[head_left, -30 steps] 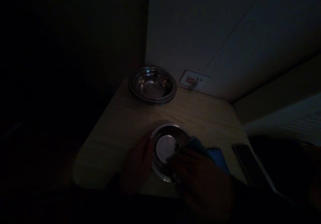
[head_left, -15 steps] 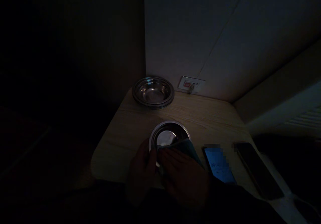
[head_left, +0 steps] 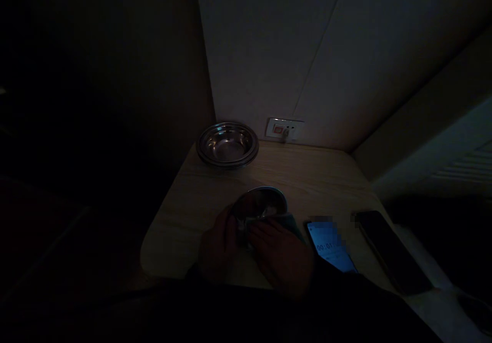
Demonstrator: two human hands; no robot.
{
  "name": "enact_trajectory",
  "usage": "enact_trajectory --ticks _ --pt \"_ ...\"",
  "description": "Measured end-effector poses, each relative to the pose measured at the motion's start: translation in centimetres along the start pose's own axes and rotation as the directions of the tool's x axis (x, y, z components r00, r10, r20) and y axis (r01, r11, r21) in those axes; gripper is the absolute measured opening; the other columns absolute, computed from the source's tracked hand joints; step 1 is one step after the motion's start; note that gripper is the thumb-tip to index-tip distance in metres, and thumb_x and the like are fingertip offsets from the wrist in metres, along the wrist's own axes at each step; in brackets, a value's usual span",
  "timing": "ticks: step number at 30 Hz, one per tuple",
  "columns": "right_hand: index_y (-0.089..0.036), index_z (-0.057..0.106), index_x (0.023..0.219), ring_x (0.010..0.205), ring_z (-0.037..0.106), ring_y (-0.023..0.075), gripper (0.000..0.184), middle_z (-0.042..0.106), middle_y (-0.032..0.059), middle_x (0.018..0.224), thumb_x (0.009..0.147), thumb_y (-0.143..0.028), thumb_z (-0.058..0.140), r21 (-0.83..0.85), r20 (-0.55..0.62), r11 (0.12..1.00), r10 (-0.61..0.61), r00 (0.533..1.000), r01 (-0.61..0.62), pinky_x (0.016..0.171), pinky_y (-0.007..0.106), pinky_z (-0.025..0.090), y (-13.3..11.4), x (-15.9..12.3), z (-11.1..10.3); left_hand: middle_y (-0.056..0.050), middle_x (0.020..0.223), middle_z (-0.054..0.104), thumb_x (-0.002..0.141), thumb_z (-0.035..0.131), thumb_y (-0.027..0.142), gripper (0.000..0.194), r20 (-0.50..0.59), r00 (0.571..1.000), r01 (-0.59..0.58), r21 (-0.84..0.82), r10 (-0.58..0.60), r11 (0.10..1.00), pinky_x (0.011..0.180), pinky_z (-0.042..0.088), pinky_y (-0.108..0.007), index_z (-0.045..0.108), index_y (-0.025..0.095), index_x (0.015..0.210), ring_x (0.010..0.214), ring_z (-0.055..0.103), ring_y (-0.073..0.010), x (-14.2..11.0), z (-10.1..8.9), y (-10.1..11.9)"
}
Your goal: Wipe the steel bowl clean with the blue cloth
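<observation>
A shiny metal bowl (head_left: 261, 199) is between my hands near the table's front. My left hand (head_left: 218, 243) grips its left rim, fingers partly lost in the dark. With my right hand (head_left: 282, 253) I press a dark green cloth (head_left: 290, 223) against the bowl's near side, the fingers together over the cloth. The bowl looks tilted, and its near part is hidden by my hands and the cloth. Farther back on the left stands a stack of metal bowls (head_left: 227, 164).
The wooden tabletop (head_left: 307, 179) meets a pale wall holding a socket with a switch (head_left: 285, 128). A lit phone (head_left: 331, 248) showing a timer lies right of my right hand. Beyond it rests a dark, flat phone-like object (head_left: 394, 253). The room is very dim.
The bowl has tipped, so its inside looks different, and the cloth has shifted with my right hand. The whole view has turned slightly, while the stack and phones stay put.
</observation>
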State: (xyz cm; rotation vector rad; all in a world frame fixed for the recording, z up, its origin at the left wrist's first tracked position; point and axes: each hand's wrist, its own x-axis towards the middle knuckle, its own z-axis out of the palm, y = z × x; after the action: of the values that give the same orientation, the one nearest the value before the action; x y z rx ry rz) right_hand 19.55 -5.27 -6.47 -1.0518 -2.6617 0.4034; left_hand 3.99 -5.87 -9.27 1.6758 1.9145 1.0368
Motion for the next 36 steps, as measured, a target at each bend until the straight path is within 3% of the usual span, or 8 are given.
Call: enact_trajectory --ticks 5,10,12,16,22,28,33,36 --pt "-0.01 0.052 0.118 0.112 0.049 0.0217 0.035 0.058 0.0107 0.119 0.085 -0.019 0.043 0.01 -0.029 1.0 -0.019 0.999 0.019 0.097 0.036 0.038 0.2 1.5 -0.1 -0.01 0.095 0.07 0.088 0.033 0.032 0.036 -0.054 0.997 0.061 0.019 -0.06 0.998 0.062 0.051 -0.025 0.057 0.014 0.107 0.076 0.068 -0.0181 0.6 -0.2 -0.1" --pt "-0.012 0.059 0.104 0.101 0.054 0.0227 0.025 0.065 0.0097 0.104 0.085 -0.017 0.044 -0.1 0.105 0.995 -0.021 0.994 0.032 0.093 0.039 0.038 1.0 0.9 -1.2 -0.012 0.108 0.066 0.089 0.032 0.034 0.04 -0.037 0.996 0.076 -0.077 -0.079 0.994 0.075 0.051 -0.027 0.053 0.012 0.115 0.093 0.065 -0.0183 0.8 0.0 0.2" --pt "-0.012 0.057 0.107 0.106 0.052 0.0218 0.026 0.063 0.0094 0.109 0.086 -0.017 0.042 -0.067 0.095 0.997 -0.032 0.995 0.038 0.094 0.037 0.037 0.7 1.3 -1.2 -0.012 0.111 0.065 0.089 0.032 0.035 0.041 -0.009 0.998 0.061 -0.087 -0.062 0.994 0.079 0.05 -0.028 0.054 0.012 0.115 0.098 0.063 -0.0185 0.8 0.0 0.1" --pt "-0.011 0.049 0.119 0.117 0.043 0.0207 0.033 0.056 0.0101 0.122 0.087 -0.019 0.04 -0.009 -0.004 0.999 -0.039 0.999 0.039 0.097 0.035 0.035 0.1 2.6 -0.5 -0.011 0.106 0.067 0.089 0.031 0.037 0.042 -0.006 0.999 0.043 -0.083 -0.044 0.996 0.076 0.051 -0.028 0.054 0.013 0.115 0.094 0.064 -0.019 0.9 -0.3 -0.2" --pt "-0.014 0.057 0.106 0.102 0.053 0.0223 0.025 0.065 0.0082 0.104 0.084 -0.017 0.045 -0.1 0.146 0.995 -0.016 0.989 0.03 0.091 0.039 0.036 0.8 1.0 -1.3 -0.011 0.102 0.068 0.089 0.032 0.035 0.041 -0.022 0.998 0.049 -0.071 -0.051 0.996 0.07 0.052 -0.026 0.055 0.014 0.115 0.086 0.067 -0.0188 0.4 0.0 -0.1" --pt "-0.014 0.051 0.116 0.113 0.046 0.0209 0.032 0.058 0.0077 0.119 0.085 -0.019 0.043 -0.039 0.063 0.999 -0.032 0.998 0.035 0.093 0.037 0.035 0.2 1.6 -0.6 -0.011 0.097 0.07 0.088 0.032 0.034 0.04 -0.032 0.997 0.076 -0.051 -0.077 0.996 0.066 0.052 -0.026 0.056 0.012 0.113 0.082 0.068 -0.0191 0.5 -0.2 -0.1" --pt "-0.015 0.056 0.108 0.108 0.051 0.0219 0.026 0.063 0.0081 0.11 0.086 -0.016 0.043 -0.151 0.16 0.985 -0.056 0.986 0.08 0.092 0.04 0.034 1.0 0.7 -1.2 -0.01 0.099 0.069 0.089 0.031 0.036 0.041 -0.012 0.998 0.066 -0.066 -0.067 0.996 0.066 0.052 -0.025 0.054 0.014 0.116 0.082 0.067 -0.0189 0.4 -0.1 -0.2" --pt "-0.014 0.054 0.113 0.115 0.046 0.0221 0.029 0.059 0.009 0.119 0.086 -0.018 0.044 -0.173 0.148 0.979 -0.084 0.985 0.11 0.094 0.041 0.033 1.0 0.6 -1.2 -0.009 0.098 0.069 0.089 0.032 0.036 0.04 0.009 0.999 0.044 -0.085 -0.044 0.995 0.066 0.051 -0.024 0.055 0.015 0.114 0.081 0.067 -0.018 0.3 0.1 -0.2"
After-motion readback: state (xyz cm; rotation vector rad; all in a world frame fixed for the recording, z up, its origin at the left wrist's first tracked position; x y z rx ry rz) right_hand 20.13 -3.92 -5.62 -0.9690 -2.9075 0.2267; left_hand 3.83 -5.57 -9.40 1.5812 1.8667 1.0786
